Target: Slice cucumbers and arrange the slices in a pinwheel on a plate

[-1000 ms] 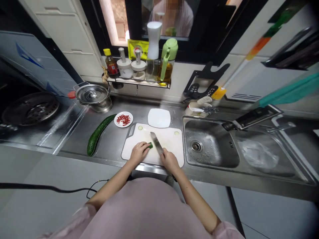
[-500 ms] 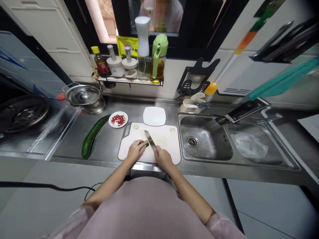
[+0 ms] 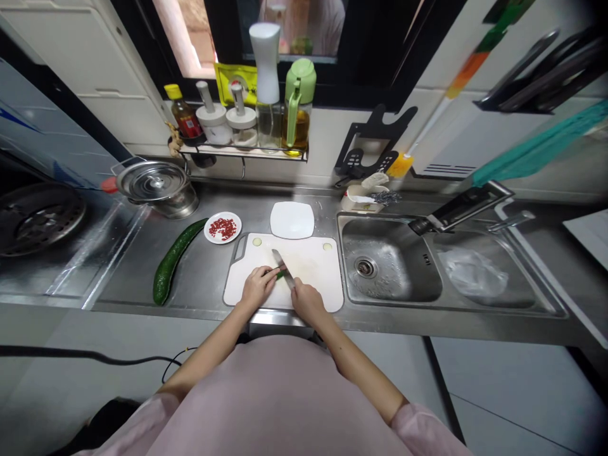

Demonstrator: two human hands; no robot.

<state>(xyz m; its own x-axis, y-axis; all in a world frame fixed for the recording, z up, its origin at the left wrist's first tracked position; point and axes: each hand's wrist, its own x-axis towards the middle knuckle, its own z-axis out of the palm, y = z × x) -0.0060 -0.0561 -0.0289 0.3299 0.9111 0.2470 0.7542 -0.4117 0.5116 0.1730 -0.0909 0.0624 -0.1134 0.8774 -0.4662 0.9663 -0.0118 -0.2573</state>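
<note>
My right hand (image 3: 308, 300) is closed round the handle of a kitchen knife (image 3: 284, 267), its blade angled up and left over the white cutting board (image 3: 313, 278). Beside the blade, my left hand (image 3: 258, 286) is closed on a small piece of green cucumber (image 3: 279, 275), mostly hidden under the fingers. The knife touches or nearly touches that piece; I cannot tell which. One pale cut slice (image 3: 257, 242) lies at the board's upper left, another slice (image 3: 327, 246) at its upper right. Left of the board rests a long whole cucumber (image 3: 177, 263).
Behind the board are a small plate (image 3: 223, 228) of chopped red bits and a white square plate (image 3: 292, 220). A lidded steel pot (image 3: 161, 187) stands at the back left. To the right is a double sink (image 3: 392, 266) with a faucet (image 3: 463, 209). A bottle rack (image 3: 244, 152) hangs above.
The knife has shifted slightly left, its blade now closer to my left fingers and over the cucumber piece. The whole view has moved a little; the other things keep their places.
</note>
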